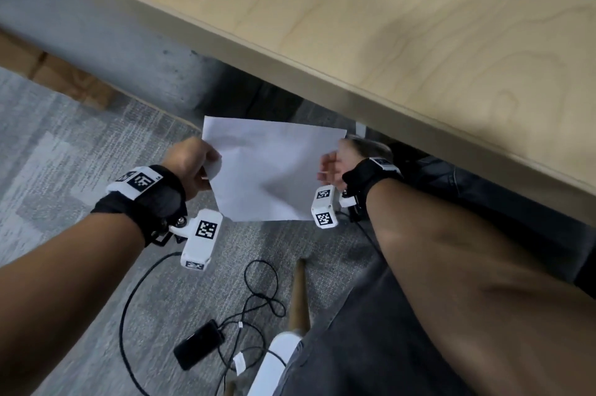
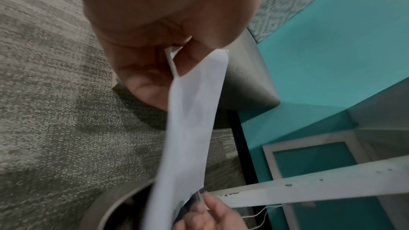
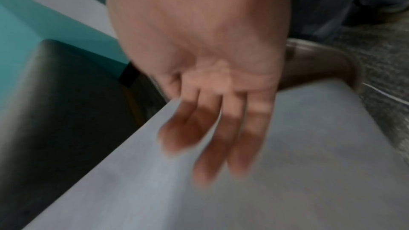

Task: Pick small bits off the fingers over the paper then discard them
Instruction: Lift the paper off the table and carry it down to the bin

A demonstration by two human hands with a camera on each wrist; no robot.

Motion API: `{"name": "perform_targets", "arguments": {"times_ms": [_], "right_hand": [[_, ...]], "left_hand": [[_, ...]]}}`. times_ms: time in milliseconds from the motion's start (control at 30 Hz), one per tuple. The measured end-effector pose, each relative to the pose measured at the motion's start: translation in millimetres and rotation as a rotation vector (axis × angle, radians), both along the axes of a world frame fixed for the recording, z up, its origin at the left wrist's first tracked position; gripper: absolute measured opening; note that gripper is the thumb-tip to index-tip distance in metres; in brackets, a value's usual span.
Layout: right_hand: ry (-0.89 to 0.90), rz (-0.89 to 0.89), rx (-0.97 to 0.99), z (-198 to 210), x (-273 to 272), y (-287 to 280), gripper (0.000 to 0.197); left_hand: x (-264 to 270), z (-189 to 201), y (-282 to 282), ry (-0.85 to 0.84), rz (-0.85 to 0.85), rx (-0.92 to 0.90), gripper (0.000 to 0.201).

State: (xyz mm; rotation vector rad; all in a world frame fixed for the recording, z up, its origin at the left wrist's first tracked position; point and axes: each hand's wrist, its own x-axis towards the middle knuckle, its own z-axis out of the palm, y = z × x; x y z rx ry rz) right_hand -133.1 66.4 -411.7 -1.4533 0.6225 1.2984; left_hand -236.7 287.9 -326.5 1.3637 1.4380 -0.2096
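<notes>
A white sheet of paper point(image 1: 267, 169) hangs in the air below the desk edge, above the carpet. My left hand point(image 1: 206, 166) pinches its left edge between thumb and fingers; the left wrist view shows the paper point(image 2: 194, 111) edge-on, caught in that pinch point(image 2: 172, 62). My right hand point(image 1: 325, 166) is at the paper's right edge with straight fingers. In the blurred right wrist view those fingers point(image 3: 210, 128) lie flat against the sheet point(image 3: 309, 163). No small bits are visible on the paper or the fingers. A round bin rim point(image 2: 104, 202) shows beneath the paper.
A light wooden desk top point(image 1: 387, 24) fills the upper right. On the grey carpet lie a black phone point(image 1: 198, 344) and looped black cables point(image 1: 261, 286). A wooden chair leg point(image 1: 300, 295) and my leg in grey jeans point(image 1: 354, 347) are below. A teal wall point(image 2: 332, 59) stands behind.
</notes>
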Motion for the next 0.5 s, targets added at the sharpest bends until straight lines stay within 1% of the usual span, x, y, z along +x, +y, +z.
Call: {"name": "perform_targets", "arguments": {"times_ms": [33, 67, 100, 133, 167, 200, 267, 333, 367, 433, 500], "right_hand": [[-0.014, 0.041, 0.032, -2, 0, 4, 0.036], [0.014, 0.072, 0.084, -1, -1, 8, 0.035], [-0.004, 0.158, 0.104, -3, -2, 12, 0.033], [-0.014, 0.164, 0.098, -2, -2, 15, 0.029], [-0.041, 0.189, 0.051, -3, 0, 16, 0.028], [-0.067, 0.205, 0.001, -1, 1, 13, 0.03], [-0.13, 0.304, -0.142, -6, 2, 2, 0.038], [-0.143, 0.302, -0.187, -12, 3, -9, 0.039], [-0.141, 0.281, -0.164, -13, 0, -10, 0.042], [-0.113, 0.201, -0.078, -18, 1, -6, 0.041], [-0.079, 0.177, 0.059, -15, 3, 3, 0.033]], "left_hand": [[1, 0, 0, -0.008, 0.015, -0.005, 0.013], [2, 0, -1, -0.021, 0.03, -0.012, 0.014], [2, -1, -2, -0.033, 0.032, -0.029, 0.015], [2, -2, -1, -0.037, 0.028, -0.04, 0.017], [3, -2, -2, -0.037, 0.013, -0.051, 0.018], [2, -2, -2, -0.039, -0.002, -0.056, 0.02], [1, -1, 0, -0.043, -0.017, -0.054, 0.024], [-1, -2, 3, -0.032, -0.008, -0.062, 0.035], [-1, -1, 3, -0.02, -0.004, -0.068, 0.041], [-1, -1, 4, -0.015, -0.003, -0.07, 0.044], [-1, 1, 2, -0.021, -0.003, -0.069, 0.042]]}}
